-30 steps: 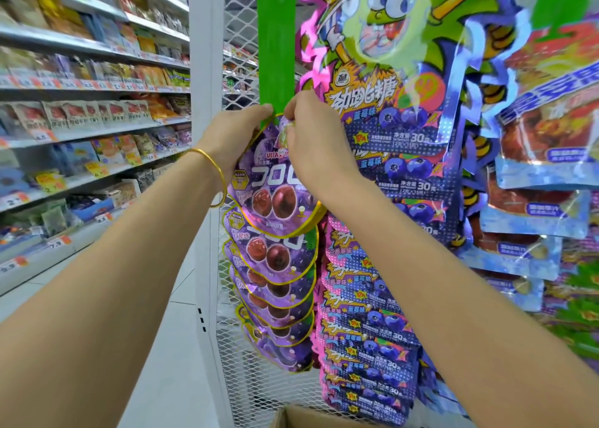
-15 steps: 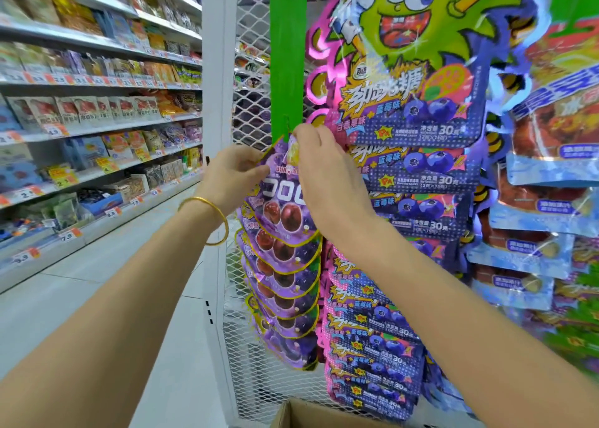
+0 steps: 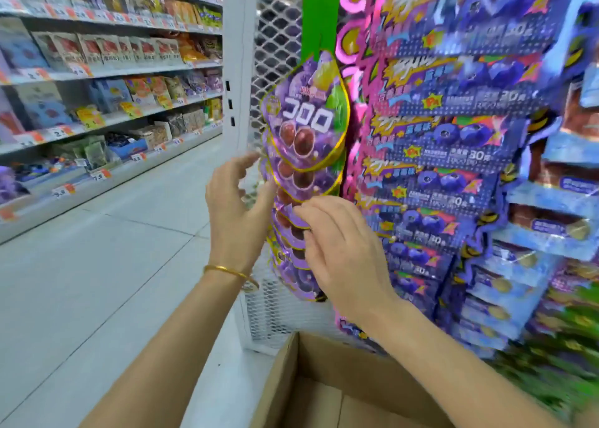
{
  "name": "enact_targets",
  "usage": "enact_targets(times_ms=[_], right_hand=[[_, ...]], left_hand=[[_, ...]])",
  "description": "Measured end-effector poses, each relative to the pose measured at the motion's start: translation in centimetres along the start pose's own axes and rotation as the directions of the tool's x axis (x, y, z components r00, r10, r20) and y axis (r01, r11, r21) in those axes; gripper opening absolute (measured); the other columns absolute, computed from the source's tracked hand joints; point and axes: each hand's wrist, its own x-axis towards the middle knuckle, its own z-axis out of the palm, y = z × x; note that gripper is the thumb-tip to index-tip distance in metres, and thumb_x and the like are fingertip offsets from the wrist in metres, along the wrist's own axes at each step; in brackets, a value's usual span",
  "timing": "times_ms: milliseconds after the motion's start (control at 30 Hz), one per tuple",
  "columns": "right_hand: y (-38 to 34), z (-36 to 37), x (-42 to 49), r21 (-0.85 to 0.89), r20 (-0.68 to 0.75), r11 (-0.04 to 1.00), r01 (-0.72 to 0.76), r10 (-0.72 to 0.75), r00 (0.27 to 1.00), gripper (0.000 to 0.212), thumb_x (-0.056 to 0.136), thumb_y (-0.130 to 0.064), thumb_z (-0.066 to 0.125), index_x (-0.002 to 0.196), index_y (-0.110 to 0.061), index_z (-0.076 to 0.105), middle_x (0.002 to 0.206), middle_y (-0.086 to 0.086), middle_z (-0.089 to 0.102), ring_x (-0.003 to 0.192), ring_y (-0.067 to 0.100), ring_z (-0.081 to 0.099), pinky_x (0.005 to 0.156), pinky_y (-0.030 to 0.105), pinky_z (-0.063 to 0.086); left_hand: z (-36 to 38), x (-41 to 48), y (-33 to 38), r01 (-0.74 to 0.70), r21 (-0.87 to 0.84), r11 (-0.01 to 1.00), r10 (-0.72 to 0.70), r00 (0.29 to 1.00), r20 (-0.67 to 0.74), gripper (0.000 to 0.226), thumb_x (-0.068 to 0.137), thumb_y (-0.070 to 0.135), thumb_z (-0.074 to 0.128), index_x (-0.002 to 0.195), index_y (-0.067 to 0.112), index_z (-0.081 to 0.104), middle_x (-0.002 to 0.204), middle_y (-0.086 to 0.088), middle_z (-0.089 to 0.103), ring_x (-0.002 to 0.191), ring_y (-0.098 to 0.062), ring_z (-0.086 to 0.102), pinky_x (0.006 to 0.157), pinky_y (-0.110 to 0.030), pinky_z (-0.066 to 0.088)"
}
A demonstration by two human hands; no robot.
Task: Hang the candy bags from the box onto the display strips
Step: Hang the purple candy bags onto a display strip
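Nearest me, the cardboard box [image 3: 324, 392] sits open at the bottom of the view; what I see of its inside is bare cardboard, and I cannot tell whether bags remain lower down. Above it my right hand [image 3: 340, 252] rests loosely curled against the lower purple grape candy bags [image 3: 293, 242], fingertips touching their edges, gripping nothing that I can make out. My left hand [image 3: 236, 213], a gold bangle [image 3: 231, 273] on its wrist, is spread open just beside the same column, fingers apart and empty.

The bags look light and soft: glossy film pouches with gold-trimmed curved edges, likely slippery and easily creased. I judge the best hold is a pinch at the flat top seal beside the hang hole, leaving the filled belly free to dangle.

The top grape bag [image 3: 306, 116] hangs from the green display strip [image 3: 319, 12], overlapping those below like scales; it shows white lettering and dark red grapes on purple. Just right hangs a column of blueberry candy bags [image 3: 453, 155], blurred. Behind stands white mesh panelling [image 3: 275, 38], and well apart, across the aisle, stocked shelves [image 3: 97, 70].
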Motion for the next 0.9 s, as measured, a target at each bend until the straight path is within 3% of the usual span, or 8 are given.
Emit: enact_targets(times_ms=[67,133,267,400,567,667,800,900], right_hand=[[-0.1,1.6,-6.3,0.055,0.188,0.987,-0.148,0.135,0.973,0.025,0.086,-0.014,0.05,0.108,-0.01,0.06,0.105,0.008,0.063,0.101,0.022,0.053,0.09,0.029,0.043],[0.2,3.7,-13.5,0.001,0.497,0.93,-0.368,0.319,0.807,0.028,0.087,-0.025,0.049,0.112,-0.015,0.056,0.108,0.005,0.061,0.102,0.022,0.053,0.086,0.029,0.04],[0.9,9.1,-27.9,-0.313,0.881,0.7,-0.642,0.467,0.079,0.039,0.093,-0.039,0.051,0.126,-0.018,0.05,0.127,0.005,0.054,0.114,0.022,0.053,0.093,0.031,0.042],[-1.2,12.6,-37.4,-0.472,0.869,0.399,-0.786,0.358,-0.34,0.06,0.094,-0.027,0.053,0.143,-0.004,0.026,0.146,0.016,0.036,0.131,0.025,0.039,0.1,0.025,0.032],[-1.4,18.1,-41.8,-0.551,0.833,0.459,-0.697,0.35,-0.428,0.078,0.092,-0.017,0.057,0.147,-0.002,0.004,0.155,0.019,0.009,0.142,0.03,0.018,0.111,0.03,0.019],[-0.9,20.7,-42.3,-0.56,0.828,0.538,-0.63,0.386,-0.406,0.066,0.089,-0.013,0.057,0.144,-0.003,0.021,0.149,0.019,0.024,0.136,0.033,0.03,0.11,0.035,0.03],[0.0,21.1,-41.9,-0.56,0.823,0.551,-0.619,0.458,-0.337,0.033,0.087,-0.007,0.054,0.12,-0.003,0.051,0.122,0.016,0.054,0.115,0.032,0.052,0.095,0.035,0.045],[1.3,18.8,-40.6,-0.45,0.88,0.452,-0.77,0.369,-0.298,0.013,0.085,0.003,0.056,0.085,-0.01,0.052,0.08,0.003,0.055,0.086,0.023,0.054,0.062,0.016,0.043]], left_hand=[[-0.3,-6.1,-2.6,0.112,0.016,0.994,-0.114,0.979,0.167,0.03,0.074,0.04,0.052,0.103,0.046,0.048,0.102,0.028,0.049,0.103,-0.008,0.051,0.089,-0.038,0.046],[-0.4,-11.3,-5.7,0.198,0.119,0.973,-0.229,0.886,0.402,0.036,0.071,0.044,0.047,0.107,0.039,0.051,0.103,0.027,0.048,0.101,-0.007,0.051,0.09,-0.036,0.046],[-0.5,-16.2,-10.4,0.143,0.366,0.92,-0.369,0.629,0.684,0.052,0.074,0.036,0.048,0.12,0.012,0.056,0.117,-0.001,0.055,0.108,-0.018,0.053,0.088,-0.015,0.036],[-1.1,-16.7,-12.3,0.116,0.447,0.887,-0.444,0.48,0.757,0.031,0.087,0.019,0.059,0.117,0.014,0.057,0.106,0.002,0.052,0.093,-0.01,0.048,0.072,-0.002,0.035],[-1.2,-16.6,-14.1,0.153,0.519,0.841,-0.533,0.402,0.745,0.029,0.087,0.022,0.057,0.116,0.022,0.056,0.109,0.005,0.052,0.096,-0.01,0.052,0.077,-0.012,0.041],[-1.0,-16.2,-14.6,0.228,0.514,0.827,-0.562,0.375,0.738,0.026,0.088,0.023,0.057,0.113,0.023,0.057,0.11,0.006,0.056,0.097,-0.01,0.055,0.071,-0.003,0.037],[-1.1,-16.1,-15.1,0.249,0.509,0.824,-0.567,0.38,0.731,0.025,0.089,0.023,0.055,0.113,0.022,0.056,0.112,0.005,0.057,0.099,-0.01,0.055,0.071,0.0,0.035],[-0.8,-16.3,-15.1,0.221,0.509,0.832,-0.554,0.394,0.734,0.025,0.089,0.024,0.055,0.114,0.023,0.057,0.113,0.005,0.057,0.099,-0.011,0.056,0.07,-0.001,0.035]])
